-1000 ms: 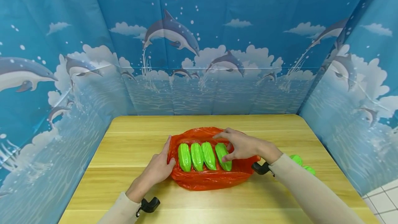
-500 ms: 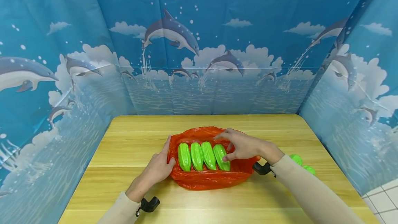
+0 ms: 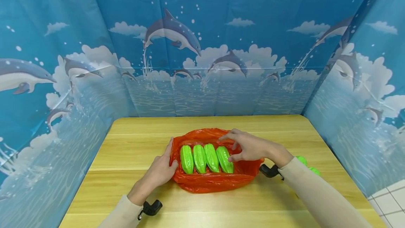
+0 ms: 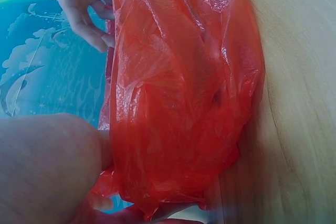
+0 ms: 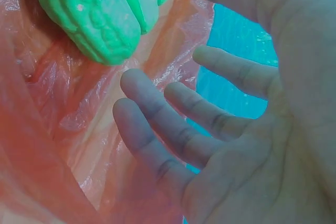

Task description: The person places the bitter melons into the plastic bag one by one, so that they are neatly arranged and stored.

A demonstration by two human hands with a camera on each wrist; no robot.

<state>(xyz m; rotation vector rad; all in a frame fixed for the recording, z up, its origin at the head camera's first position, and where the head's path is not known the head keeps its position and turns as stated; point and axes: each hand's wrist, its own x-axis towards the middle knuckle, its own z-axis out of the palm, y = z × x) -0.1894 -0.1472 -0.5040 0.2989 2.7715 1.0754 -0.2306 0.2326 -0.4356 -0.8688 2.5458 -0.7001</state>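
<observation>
A red plastic bag (image 3: 212,184) lies with its mouth spread on the table. Inside it several bright green, oblong, ridged fruits or vegetables, glossy like plastic, lie side by side. My left hand (image 3: 160,167) holds the bag's left rim, index finger stretched along the edge and thumb near the front; its other fingers are mostly hidden by the film. Over the bag's right side, my right hand (image 3: 251,147) hovers with thumb and fingers spread, close by the rightmost green piece (image 3: 225,159). The right wrist view shows its fingers apart from the green piece (image 5: 94,19), holding nothing.
Two more green items (image 3: 308,166) lie on the table to the right, partly behind my right sleeve. The wooden table (image 3: 136,150) is bordered by blue curtains (image 3: 202,94) printed with dolphins. Black wrist cameras (image 3: 152,207) sit at both wrists.
The rightmost green piece has shifted slightly left towards the others. My right hand has backed off it a little to the right. My left hand stays at the bag's rim.
</observation>
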